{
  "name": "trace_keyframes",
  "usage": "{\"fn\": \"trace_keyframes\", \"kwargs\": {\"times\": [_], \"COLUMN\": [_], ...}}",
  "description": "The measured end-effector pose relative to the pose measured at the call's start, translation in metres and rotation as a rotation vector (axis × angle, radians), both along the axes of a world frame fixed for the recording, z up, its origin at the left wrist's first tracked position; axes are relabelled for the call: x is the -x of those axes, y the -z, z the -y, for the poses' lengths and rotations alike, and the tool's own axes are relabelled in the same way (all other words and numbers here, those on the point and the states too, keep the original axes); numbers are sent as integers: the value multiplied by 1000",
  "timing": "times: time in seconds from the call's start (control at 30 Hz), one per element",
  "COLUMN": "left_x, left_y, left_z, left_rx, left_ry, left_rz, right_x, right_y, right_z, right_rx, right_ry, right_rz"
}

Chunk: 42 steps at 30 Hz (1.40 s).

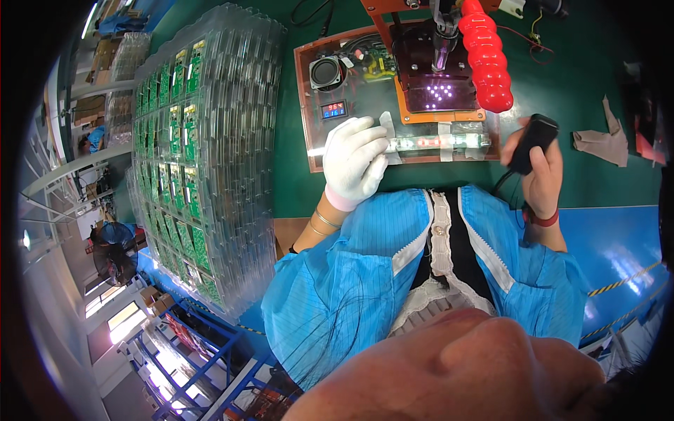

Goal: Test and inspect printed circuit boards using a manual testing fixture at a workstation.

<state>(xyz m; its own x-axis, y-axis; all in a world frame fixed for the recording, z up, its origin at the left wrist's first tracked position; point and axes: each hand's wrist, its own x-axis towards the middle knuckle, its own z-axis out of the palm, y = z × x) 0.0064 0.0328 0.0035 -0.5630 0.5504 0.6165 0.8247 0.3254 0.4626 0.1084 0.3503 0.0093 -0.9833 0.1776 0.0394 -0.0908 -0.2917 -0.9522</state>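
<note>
My left hand [357,160], in a white glove, lies over the left front part of a flat test fixture [306,133] with a reddish edge. Its fingers are loosely bent and hold nothing that I can see. Beside its fingertips runs a clear strip [425,142] with a red middle, taped to the fixture. My bare right hand [543,172] grips a black handheld device [533,144] with a cable, just off the fixture's right edge. On the fixture, under a press with a red ribbed handle [486,59], a dark plate [442,91] shows glowing whitish dots.
Tall stacked clear trays [246,140] with green circuit boards stand at the left. The fixture carries a round speaker [327,72] and a small red-and-blue digit display [335,109]. A beige cloth scrap [605,140] lies on the green mat at the right. A person [116,238] is far left.
</note>
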Motion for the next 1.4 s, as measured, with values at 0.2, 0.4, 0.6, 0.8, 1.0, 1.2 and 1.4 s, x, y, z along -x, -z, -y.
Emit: {"fn": "trace_keyframes", "kwargs": {"times": [0.2,0.4,0.6,0.8,1.0,1.2,1.4], "left_x": [-4,-5,-5,-5,-6,-6,0], "left_y": [-1,3,6,6,8,12,5], "left_z": [9,24,26,31,45,53,64], "left_rx": [-44,-209,-159,-221,-228,-49,46], "left_ry": [-68,-203,-214,-222,-439,-558,-380], "left_rz": [10,56,40,70,159,397,544], "right_x": [9,23,19,9,9,8,35], "right_y": [7,8,13,14,11,18,-4], "right_z": [-19,-17,-10,-16,-33,-31,-34], "right_rx": [-804,-733,-791,-713,-791,-589,-240], "right_ry": [40,-100,1,-156,-306,-269,222], "right_rz": [-99,35,28,-27,-96,-11,51]}}
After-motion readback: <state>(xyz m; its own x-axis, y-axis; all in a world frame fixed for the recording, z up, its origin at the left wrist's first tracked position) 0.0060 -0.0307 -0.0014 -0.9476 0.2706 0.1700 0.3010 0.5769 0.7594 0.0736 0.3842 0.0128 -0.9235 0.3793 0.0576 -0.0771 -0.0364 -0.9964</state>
